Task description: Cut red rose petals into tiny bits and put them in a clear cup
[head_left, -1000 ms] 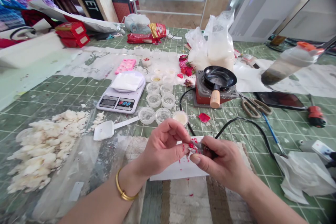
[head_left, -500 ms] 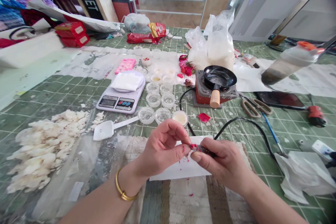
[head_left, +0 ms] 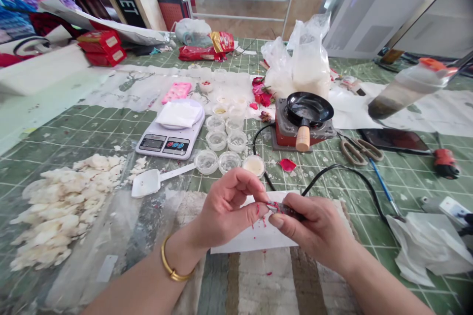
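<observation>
My left hand (head_left: 229, 206) and my right hand (head_left: 308, 226) meet over a white sheet of paper (head_left: 254, 236) near the table's front edge. The right hand's fingers are closed round a small dark tool (head_left: 286, 210) smeared with red. My left thumb and forefinger pinch red bits (head_left: 271, 205) at that tool's tip. Red crumbs lie scattered on the paper below. A gold bangle (head_left: 170, 266) sits on my left wrist.
Small clear pots (head_left: 221, 145) stand behind the hands, beside a kitchen scale (head_left: 168, 140) and a white scoop (head_left: 148, 184). A pile of white flakes (head_left: 62, 206) lies left. A black pan on a small heater (head_left: 305, 120), its black cord (head_left: 343, 172), scissors (head_left: 356, 150) and a phone (head_left: 393, 140) lie right.
Both hands stay almost in place; the pinch at the tool's tip has shifted slightly lower, and fewer red bits show between the fingers.
</observation>
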A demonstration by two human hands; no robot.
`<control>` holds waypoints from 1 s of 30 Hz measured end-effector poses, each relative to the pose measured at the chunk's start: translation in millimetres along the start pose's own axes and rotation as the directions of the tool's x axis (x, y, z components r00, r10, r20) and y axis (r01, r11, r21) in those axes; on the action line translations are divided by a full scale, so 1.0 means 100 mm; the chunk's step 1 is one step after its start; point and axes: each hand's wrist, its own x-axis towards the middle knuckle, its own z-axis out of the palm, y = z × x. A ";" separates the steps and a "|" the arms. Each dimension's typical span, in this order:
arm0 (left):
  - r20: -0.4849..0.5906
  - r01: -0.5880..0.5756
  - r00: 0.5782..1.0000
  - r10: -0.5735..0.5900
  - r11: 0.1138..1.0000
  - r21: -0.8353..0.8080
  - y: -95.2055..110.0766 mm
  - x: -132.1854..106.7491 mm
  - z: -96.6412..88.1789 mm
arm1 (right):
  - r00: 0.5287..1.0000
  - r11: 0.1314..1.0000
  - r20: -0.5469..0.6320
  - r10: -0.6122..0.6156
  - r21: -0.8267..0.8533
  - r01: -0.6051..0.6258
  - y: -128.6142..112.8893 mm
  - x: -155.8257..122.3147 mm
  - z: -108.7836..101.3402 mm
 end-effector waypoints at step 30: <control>-0.029 0.016 0.999 -0.017 1.000 -0.022 0.02 0.02 0.02 | 1.000 1.000 -0.026 0.008 0.010 -0.008 -0.02 0.00 -0.02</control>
